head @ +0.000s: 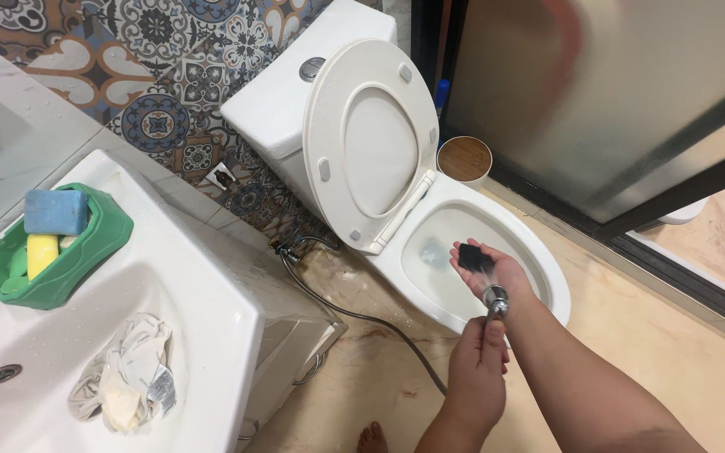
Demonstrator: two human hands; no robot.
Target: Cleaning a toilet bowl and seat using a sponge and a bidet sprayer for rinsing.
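Note:
My right hand (497,270) is held palm-up over the white toilet bowl (547,277) with a small black object (473,258) lying in the palm. My left hand (476,373) is just below it and grips the handle of a chrome bidet sprayer (495,299), whose head points at the black object. The sprayer's grey hose (354,315) runs along the floor to a wall valve left of the toilet. The toilet seat and lid (371,143) stand raised against the cistern (283,101).
A white washbasin (203,277) fills the left, with a crumpled cloth (127,377) in it and a green soap dish (86,260) holding blue and yellow bars. A round wooden-topped bin (464,159) stands beside the toilet. A frosted glass door (614,101) is at the right. My toes (371,438) show below.

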